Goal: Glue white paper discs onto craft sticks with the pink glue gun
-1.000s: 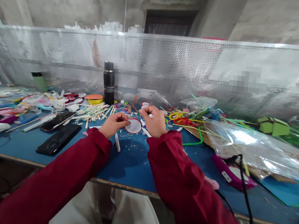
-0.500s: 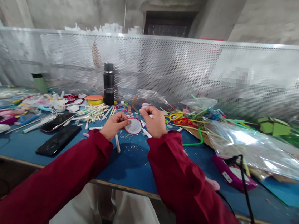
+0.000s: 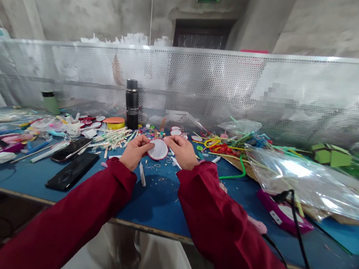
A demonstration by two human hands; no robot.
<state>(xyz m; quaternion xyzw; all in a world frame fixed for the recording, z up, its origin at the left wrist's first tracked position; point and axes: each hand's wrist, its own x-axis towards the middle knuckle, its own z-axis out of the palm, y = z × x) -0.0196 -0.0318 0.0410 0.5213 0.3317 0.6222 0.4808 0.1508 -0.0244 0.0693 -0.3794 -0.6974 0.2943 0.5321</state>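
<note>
A round white disc with a red rim (image 3: 158,150) is held up over the table, its flat face turned towards me. My left hand (image 3: 136,150) pinches its left edge between thumb and fingers. At the upper right edge, my right hand (image 3: 182,151) is closed, thumb and fingertips together against the rim. Whether a small piece is also between those fingertips I cannot tell. Below the disc, a white stick (image 3: 142,174) lies on the blue tabletop (image 3: 155,205) among small scraps. Further back lie more white discs (image 3: 176,132) with red rims.
Two dark phones (image 3: 72,170) lie left of my arms, near a pile of pale sticks (image 3: 114,138). A black bottle (image 3: 132,105) stands at the back by the perforated metal screen (image 3: 198,80). Plastic bags (image 3: 300,178) and a corded purple device (image 3: 284,212) lie right.
My right hand has come down and left from above the disc to its upper right edge. The disc has shifted slightly left and up in my left hand's pinch.
</note>
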